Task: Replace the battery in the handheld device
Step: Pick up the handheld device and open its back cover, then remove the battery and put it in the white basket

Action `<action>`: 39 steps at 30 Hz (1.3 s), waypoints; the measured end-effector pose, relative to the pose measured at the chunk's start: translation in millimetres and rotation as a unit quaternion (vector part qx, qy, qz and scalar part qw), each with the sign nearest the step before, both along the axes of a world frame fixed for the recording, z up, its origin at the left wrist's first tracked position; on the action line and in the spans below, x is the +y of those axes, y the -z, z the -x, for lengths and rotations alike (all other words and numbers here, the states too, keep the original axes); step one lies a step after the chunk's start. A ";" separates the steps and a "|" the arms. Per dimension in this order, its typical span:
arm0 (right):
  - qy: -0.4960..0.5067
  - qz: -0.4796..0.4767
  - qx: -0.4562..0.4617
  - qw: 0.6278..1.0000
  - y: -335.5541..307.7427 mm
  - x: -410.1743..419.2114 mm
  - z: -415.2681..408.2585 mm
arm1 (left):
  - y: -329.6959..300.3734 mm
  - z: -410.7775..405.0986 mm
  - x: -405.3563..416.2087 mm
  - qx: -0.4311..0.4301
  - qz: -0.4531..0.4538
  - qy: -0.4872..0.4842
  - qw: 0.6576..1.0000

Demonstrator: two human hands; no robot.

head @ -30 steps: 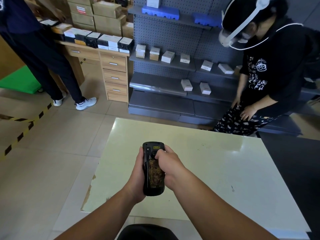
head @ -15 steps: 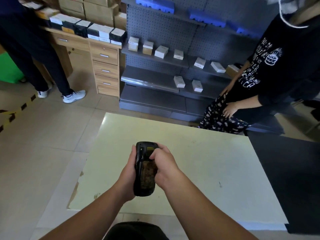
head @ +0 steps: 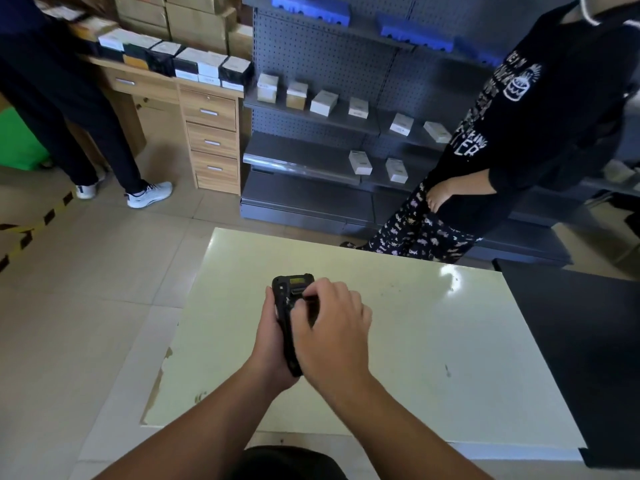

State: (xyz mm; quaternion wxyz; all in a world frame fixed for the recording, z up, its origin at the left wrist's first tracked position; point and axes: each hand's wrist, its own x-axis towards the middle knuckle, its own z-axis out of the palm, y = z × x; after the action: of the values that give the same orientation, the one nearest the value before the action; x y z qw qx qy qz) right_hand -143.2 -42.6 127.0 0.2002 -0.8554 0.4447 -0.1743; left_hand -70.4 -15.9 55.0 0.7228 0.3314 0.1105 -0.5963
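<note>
A black handheld device (head: 290,292) is held upright above the pale table (head: 433,341), its back facing me with a small yellow label near the top. My left hand (head: 272,344) wraps its left side and underside. My right hand (head: 332,327) lies over the back of the device, its fingertips pressing near the upper part by the label. The hand covers most of the back, so the battery area is hidden. No loose battery shows on the table.
A person in a black top (head: 540,126) stands at the table's far right corner. Grey shelving (head: 311,154) with small boxes stands behind, wooden drawers (head: 213,140) to its left. Another person's legs (head: 104,143) are far left. A dark surface (head: 581,341) adjoins the table's right edge.
My right hand has slid over the back of the device, now covering the worn panel seen earlier. The device has tilted slightly left. The camera view dipped and shifted.
</note>
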 end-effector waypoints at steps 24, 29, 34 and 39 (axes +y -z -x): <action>-0.013 0.137 -0.122 0.983 19.3 -36.6 4.8 | 23.6 1.2 -10.2 -0.042 -0.028 0.050 0.997; 0.071 0.027 -0.005 0.997 73.8 -112.6 24.0 | 22.2 -9.3 -14.9 0.002 -0.021 0.030 0.999; 0.021 0.004 0.206 0.978 169.7 -159.1 37.9 | 35.4 -19.9 -15.7 -0.011 -0.006 0.058 0.998; -0.022 -0.022 0.277 0.960 226.7 -163.5 39.9 | 44.1 -18.9 -15.5 0.002 -0.016 0.032 0.999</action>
State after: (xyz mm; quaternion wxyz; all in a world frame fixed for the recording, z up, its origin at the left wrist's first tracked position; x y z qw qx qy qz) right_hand -183.1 -206.1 -99.7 0.0915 -0.8753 0.4675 0.0837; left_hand -51.5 -31.4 10.9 0.6982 0.3447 0.1106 -0.6177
